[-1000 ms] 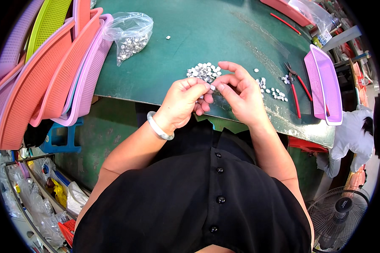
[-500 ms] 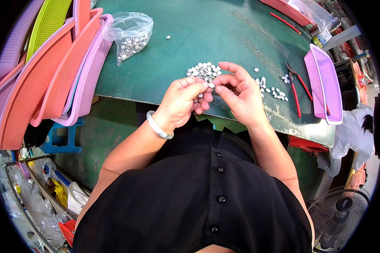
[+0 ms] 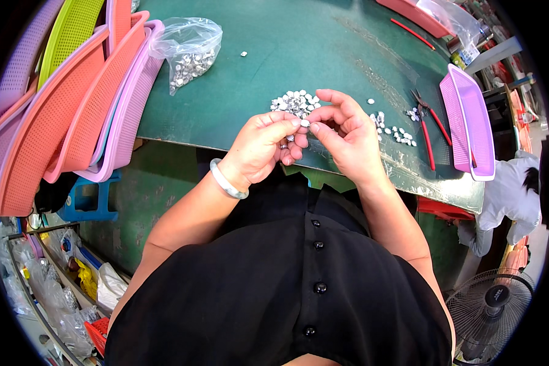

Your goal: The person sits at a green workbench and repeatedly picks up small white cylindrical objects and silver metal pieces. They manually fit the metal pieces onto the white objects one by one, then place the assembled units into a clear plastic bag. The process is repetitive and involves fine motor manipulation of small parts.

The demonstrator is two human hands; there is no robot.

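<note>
Between my two hands sits a small shiny silver-white piece point(image 3: 305, 123), too small to name more closely. My left hand point(image 3: 268, 143) pinches it from one side, with more such pieces in its curled fingers. The thumb and forefinger of my right hand point(image 3: 348, 131) close on its other side. Just beyond the fingertips lies a pile of like silver pieces point(image 3: 296, 100) on the green tabletop point(image 3: 274, 49). Smaller scattered pieces point(image 3: 402, 135) lie to the right of my right hand.
Red-handled pliers point(image 3: 430, 128) rest at the right beside a purple basket point(image 3: 470, 122). A clear bag of silver pieces point(image 3: 192, 61) stands at the left by stacked plastic baskets point(image 3: 73, 116). A person in a light top point(image 3: 509, 195) and a fan point(image 3: 494, 299) are at the far right.
My hands have barely moved. The small piece between my fingertips looks slightly turned, and my left wrist has shifted a little to the left.
</note>
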